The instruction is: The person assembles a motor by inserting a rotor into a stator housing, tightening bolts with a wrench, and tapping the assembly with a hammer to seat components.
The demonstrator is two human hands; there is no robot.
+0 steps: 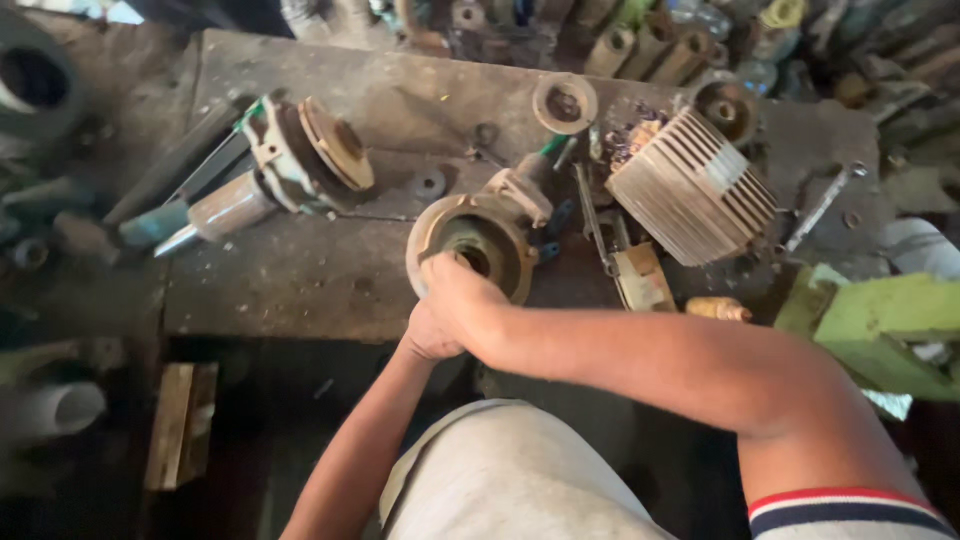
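Observation:
A round rusty pump casing (476, 243) with a hollow centre sits near the front edge of the dirty metal workbench (290, 280). My right hand (458, 290) is closed over its near rim. My left hand (430, 335) lies under the right one, mostly hidden by it, against the casing's lower edge; what its fingers grip cannot be seen.
A ribbed motor housing (692, 187) lies at the right. A pump rotor with a disc and shaft (280, 165) lies at the left. A small round cap (565, 104), a washer (430, 184), a wrench (822, 205) and a green vice (880, 325) are nearby.

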